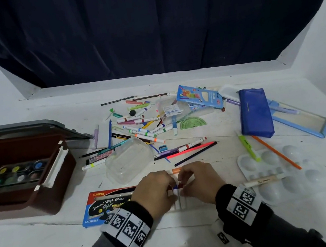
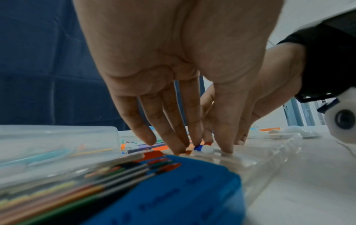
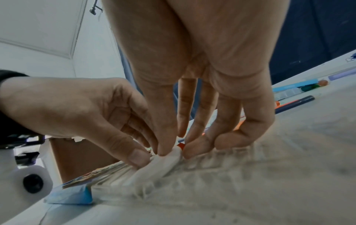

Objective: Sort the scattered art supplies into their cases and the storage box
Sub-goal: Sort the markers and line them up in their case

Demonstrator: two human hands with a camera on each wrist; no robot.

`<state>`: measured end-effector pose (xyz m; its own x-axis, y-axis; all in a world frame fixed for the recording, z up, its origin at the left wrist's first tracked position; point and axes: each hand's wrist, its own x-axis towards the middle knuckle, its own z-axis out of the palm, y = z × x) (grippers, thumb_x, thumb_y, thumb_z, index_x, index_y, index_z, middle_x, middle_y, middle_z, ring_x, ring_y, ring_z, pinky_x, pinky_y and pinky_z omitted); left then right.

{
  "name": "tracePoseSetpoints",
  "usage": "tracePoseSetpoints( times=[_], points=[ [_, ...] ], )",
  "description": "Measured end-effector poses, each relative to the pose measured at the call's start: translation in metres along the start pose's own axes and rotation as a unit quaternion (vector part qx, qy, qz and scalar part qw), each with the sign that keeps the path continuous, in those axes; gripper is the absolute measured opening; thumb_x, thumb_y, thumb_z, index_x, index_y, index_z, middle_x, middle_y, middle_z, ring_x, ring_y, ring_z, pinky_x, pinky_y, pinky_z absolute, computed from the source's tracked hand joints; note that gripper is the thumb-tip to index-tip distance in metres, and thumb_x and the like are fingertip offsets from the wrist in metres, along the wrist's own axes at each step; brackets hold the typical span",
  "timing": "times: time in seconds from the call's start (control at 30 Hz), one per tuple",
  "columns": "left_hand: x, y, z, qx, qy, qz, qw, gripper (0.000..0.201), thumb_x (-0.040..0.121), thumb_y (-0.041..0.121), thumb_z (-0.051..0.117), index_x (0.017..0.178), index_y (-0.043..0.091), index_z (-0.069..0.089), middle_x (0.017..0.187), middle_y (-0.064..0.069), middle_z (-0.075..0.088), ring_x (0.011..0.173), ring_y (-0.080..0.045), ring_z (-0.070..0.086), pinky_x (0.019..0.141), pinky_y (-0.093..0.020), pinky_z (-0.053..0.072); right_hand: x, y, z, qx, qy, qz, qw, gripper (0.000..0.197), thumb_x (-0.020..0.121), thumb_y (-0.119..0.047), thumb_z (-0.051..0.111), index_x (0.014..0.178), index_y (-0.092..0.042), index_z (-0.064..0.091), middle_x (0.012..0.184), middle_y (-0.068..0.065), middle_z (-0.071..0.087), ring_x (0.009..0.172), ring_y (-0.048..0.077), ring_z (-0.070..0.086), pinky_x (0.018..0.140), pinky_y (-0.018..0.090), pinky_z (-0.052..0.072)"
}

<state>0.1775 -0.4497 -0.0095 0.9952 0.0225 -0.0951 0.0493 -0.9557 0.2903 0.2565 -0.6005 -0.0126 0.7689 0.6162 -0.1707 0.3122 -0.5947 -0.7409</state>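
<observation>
My two hands meet at the near middle of the table over a few white markers that lie side by side. My left hand pinches a blue-capped marker between thumb and fingertips. My right hand pinches a red-capped marker between thumb and forefinger, its little finger curled under. The markers rest in a clear ridged plastic case. Loose markers and pencils are scattered beyond the hands.
An open brown storage box with a paint set stands at the left. A blue watercolour box lies by my left wrist, with a clear tub behind it. To the right are a white palette, a blue pouch and a light-blue case.
</observation>
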Motion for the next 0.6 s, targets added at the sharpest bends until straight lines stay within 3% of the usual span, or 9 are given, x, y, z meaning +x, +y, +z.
tracePoseSetpoints(
  times=[0.13, 0.23, 0.33, 0.5, 0.6],
  points=[
    [0.001, -0.001, 0.0, 0.024, -0.017, 0.017, 0.999, 0.033, 0.079, 0.036, 0.075, 0.11, 0.025, 0.07, 0.115, 0.004, 0.062, 0.107, -0.019, 0.059, 0.091, -0.032, 0.047, 0.0, -0.003, -0.001, -0.043, -0.015, -0.004, 0.999, 0.021, 0.067, -0.01, 0.086, 0.085, -0.012, 0.076, 0.081, -0.006, 0.065, 0.068, 0.004, 0.058, 0.062, 0.008, 0.043],
    [0.001, 0.0, 0.0, 0.041, -0.015, 0.027, 0.999, 0.033, 0.079, 0.035, 0.076, 0.109, 0.023, 0.07, 0.114, 0.003, 0.061, 0.105, -0.02, 0.059, 0.089, -0.032, 0.048, -0.002, -0.005, 0.002, -0.088, -0.017, -0.015, 0.996, 0.021, 0.069, -0.014, 0.086, 0.086, -0.013, 0.075, 0.089, 0.0, 0.067, 0.079, 0.016, 0.063, 0.076, 0.026, 0.053],
    [0.0, -0.001, 0.0, 0.041, -0.01, 0.025, 0.999, 0.031, 0.079, 0.034, 0.077, 0.107, 0.024, 0.07, 0.112, 0.004, 0.062, 0.104, -0.019, 0.059, 0.086, -0.031, 0.048, -0.001, -0.009, 0.003, -0.13, -0.031, -0.022, 0.991, 0.021, 0.072, -0.016, 0.083, 0.09, -0.012, 0.074, 0.098, 0.004, 0.068, 0.088, 0.021, 0.064, 0.083, 0.031, 0.052],
    [0.0, -0.001, 0.003, 0.056, 0.004, 0.021, 0.998, 0.028, 0.079, 0.038, 0.073, 0.103, 0.023, 0.07, 0.107, 0.001, 0.064, 0.1, -0.022, 0.062, 0.083, -0.033, 0.047, 0.001, -0.02, 0.003, -0.174, -0.056, -0.014, 0.983, 0.028, 0.066, -0.025, 0.087, 0.086, -0.012, 0.072, 0.093, 0.003, 0.068, 0.086, 0.021, 0.064, 0.073, 0.028, 0.049],
    [0.001, -0.003, 0.007, 0.06, 0.008, 0.019, 0.998, 0.027, 0.079, 0.036, 0.074, 0.102, 0.022, 0.069, 0.107, 0.001, 0.064, 0.101, -0.022, 0.061, 0.086, -0.035, 0.048, 0.003, -0.018, 0.003, -0.172, -0.058, -0.014, 0.983, 0.028, 0.064, -0.02, 0.088, 0.084, -0.015, 0.067, 0.089, 0.0, 0.066, 0.086, 0.021, 0.064, 0.072, 0.026, 0.047]
  ],
)
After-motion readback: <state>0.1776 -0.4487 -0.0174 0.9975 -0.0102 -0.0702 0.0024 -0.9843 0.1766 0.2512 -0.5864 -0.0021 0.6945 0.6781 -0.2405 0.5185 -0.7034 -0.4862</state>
